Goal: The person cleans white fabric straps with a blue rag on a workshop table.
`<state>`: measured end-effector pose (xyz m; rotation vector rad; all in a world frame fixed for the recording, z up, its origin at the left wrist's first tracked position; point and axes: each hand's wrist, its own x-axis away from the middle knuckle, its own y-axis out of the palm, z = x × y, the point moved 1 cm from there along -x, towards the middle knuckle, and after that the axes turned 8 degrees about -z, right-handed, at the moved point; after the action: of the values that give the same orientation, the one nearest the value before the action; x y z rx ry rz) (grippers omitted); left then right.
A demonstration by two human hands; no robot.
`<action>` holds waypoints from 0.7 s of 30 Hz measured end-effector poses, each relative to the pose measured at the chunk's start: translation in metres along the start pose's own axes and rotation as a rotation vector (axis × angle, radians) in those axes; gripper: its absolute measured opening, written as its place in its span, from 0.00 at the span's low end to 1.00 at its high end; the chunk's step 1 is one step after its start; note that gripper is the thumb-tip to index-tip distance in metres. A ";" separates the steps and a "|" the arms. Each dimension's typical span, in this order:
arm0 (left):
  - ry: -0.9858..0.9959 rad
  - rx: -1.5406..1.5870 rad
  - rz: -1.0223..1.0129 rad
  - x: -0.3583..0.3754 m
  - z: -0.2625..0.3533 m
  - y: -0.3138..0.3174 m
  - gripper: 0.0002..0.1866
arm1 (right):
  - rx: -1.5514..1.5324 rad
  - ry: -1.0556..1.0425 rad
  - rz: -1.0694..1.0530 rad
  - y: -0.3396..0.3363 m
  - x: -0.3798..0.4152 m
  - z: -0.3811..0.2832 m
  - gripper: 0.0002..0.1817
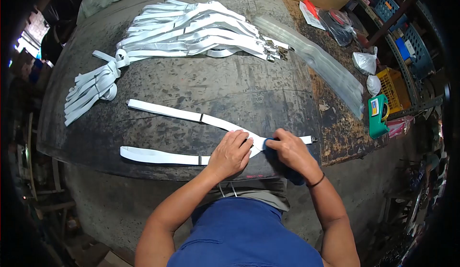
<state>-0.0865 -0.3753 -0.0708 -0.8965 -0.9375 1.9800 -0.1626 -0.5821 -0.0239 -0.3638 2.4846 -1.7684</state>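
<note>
I see the left hand (231, 153) lying flat, fingers spread and pressed down on a white Y-shaped strap (191, 118) at the point where its two arms meet. The right hand (289, 148) sits just beside it, fingers pinched together on the strap's short tail, with a blue cloth (287, 168) under the palm (I cannot tell whether the cloth is held or merely lying there). The strap lies near the front edge of the dark, worn surface (230, 82), its two arms running away to the left and a small metal clip (314, 139) at its right end. Further back sits a pile of white straps (191, 29), with a smaller bundle (93, 87) to the left of it. On the right lie a long clear plastic sleeve (316, 56), a green tape dispenser (377, 116) and a yellow crate (394, 88).
</note>
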 end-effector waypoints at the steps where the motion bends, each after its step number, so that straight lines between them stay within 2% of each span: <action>1: 0.003 0.000 0.001 0.000 0.000 0.000 0.20 | 0.007 -0.037 -0.002 0.001 -0.005 -0.007 0.14; 3: 0.009 -0.002 -0.006 0.000 0.000 0.002 0.19 | 0.012 -0.075 0.012 0.005 -0.003 -0.011 0.14; 5: 0.008 -0.015 0.009 0.001 0.000 0.002 0.19 | 0.004 0.010 -0.047 -0.004 0.007 -0.002 0.14; 6: 0.005 -0.018 0.018 0.000 -0.001 0.001 0.19 | 0.001 -0.001 -0.006 0.003 0.012 0.013 0.14; 11: 0.009 -0.018 0.003 0.000 0.000 0.001 0.19 | -0.007 -0.055 0.046 0.007 -0.008 -0.014 0.14; 13: 0.015 -0.029 -0.007 0.001 0.001 0.001 0.19 | -0.004 -0.024 0.034 0.007 0.001 -0.004 0.14; 15: 0.015 -0.042 0.005 0.000 0.001 0.001 0.19 | 0.022 0.152 -0.037 -0.014 0.020 0.012 0.14; 16: 0.019 -0.033 0.013 0.001 0.002 0.001 0.19 | -0.005 0.191 0.018 -0.024 0.031 0.021 0.13; 19: 0.026 -0.029 0.021 0.000 0.001 0.001 0.19 | -0.310 0.221 0.226 -0.043 0.064 0.040 0.14; 20: 0.028 -0.033 0.018 0.000 0.001 0.002 0.19 | -0.313 0.223 0.228 -0.046 0.073 0.038 0.14; 21: 0.031 -0.035 0.014 0.000 0.001 0.001 0.19 | -0.566 0.270 0.256 -0.048 0.082 0.034 0.13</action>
<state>-0.0878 -0.3763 -0.0712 -0.9533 -0.9533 1.9608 -0.2279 -0.6476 0.0164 0.1810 3.0253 -1.0583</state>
